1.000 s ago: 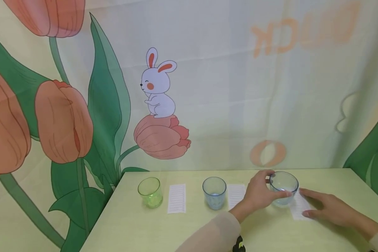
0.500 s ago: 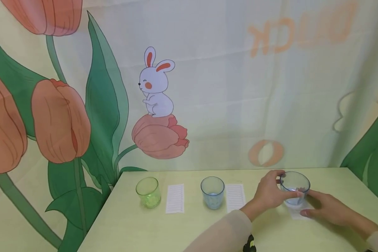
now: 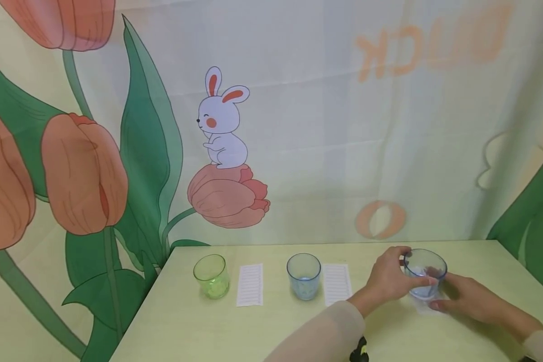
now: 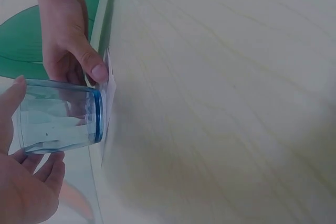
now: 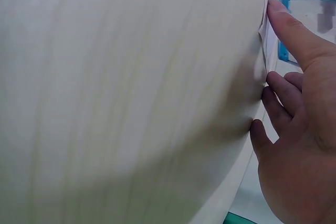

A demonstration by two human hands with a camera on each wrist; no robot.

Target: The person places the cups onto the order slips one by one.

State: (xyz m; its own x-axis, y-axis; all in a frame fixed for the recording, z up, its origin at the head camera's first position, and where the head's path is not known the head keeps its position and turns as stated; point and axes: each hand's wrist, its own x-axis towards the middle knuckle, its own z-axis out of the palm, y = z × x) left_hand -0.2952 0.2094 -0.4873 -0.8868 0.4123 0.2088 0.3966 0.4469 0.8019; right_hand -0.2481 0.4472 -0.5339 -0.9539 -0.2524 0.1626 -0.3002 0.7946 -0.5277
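Observation:
My left hand (image 3: 386, 276) grips a clear bluish glass (image 3: 424, 292) from its left side, thumb across the front and fingers at the back near the rim. The glass is upright, its thick blue base at the paper slip (image 4: 111, 93) in the left wrist view. My right hand (image 3: 472, 300) lies to the right of the glass. In the right wrist view its thumb (image 5: 294, 32) touches the paper's edge, while the other fingertips rest at the tabletop. Most of this slip is hidden behind the glass and hand.
Further left on the pale table (image 3: 235, 332) stand a blue glass (image 3: 304, 279) and a green glass (image 3: 212, 279). A printed paper slip (image 3: 250, 285) lies right of the green one, and another printed slip (image 3: 337, 284) right of the blue. A curtain (image 3: 307, 125) hangs behind.
My left hand has carried the glass rightward from the paper slip's left side to over the slip, then slightly lower. My right hand has stayed nearly in place at the slip.

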